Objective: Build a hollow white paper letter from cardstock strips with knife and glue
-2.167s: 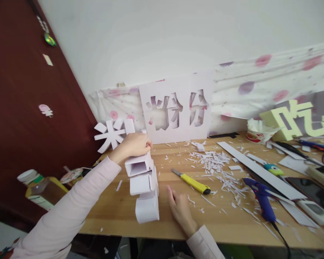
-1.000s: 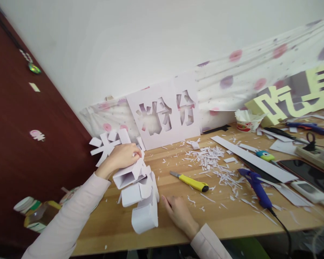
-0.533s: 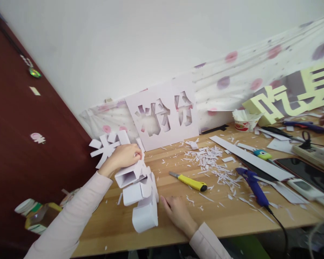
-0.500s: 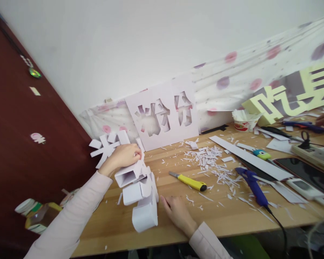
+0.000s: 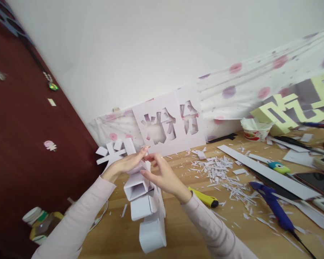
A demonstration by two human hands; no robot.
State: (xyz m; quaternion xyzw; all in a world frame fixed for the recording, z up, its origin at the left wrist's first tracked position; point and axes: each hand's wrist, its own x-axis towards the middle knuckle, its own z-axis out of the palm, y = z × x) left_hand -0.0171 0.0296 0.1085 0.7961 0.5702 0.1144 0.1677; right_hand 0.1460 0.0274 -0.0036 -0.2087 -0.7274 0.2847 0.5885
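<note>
A white three-dimensional paper character (image 5: 142,194) stands on the wooden table, its box-like strokes facing me. My left hand (image 5: 128,160) rests over its upper part, fingers stretched out. Close beside it, my right hand (image 5: 163,174) touches the top right of the piece, thumb and fingers apart. The fingertips of both hands nearly meet. Behind my left arm, a white star-like part (image 5: 110,153) shows. Partly hidden by my right forearm is a yellow cutter (image 5: 205,198).
White boards with cut-out characters (image 5: 167,126) lean on the wall. Paper scraps (image 5: 216,169), a long white strip (image 5: 267,172), a blue glue gun (image 5: 275,210), a paper bowl (image 5: 256,130) and pale yellow letters (image 5: 283,108) lie right. A jar (image 5: 43,225) is at lower left.
My right hand has risen from the table beside the cutter to the top of the white character. My left hand has opened from a closed grip. The view has shifted.
</note>
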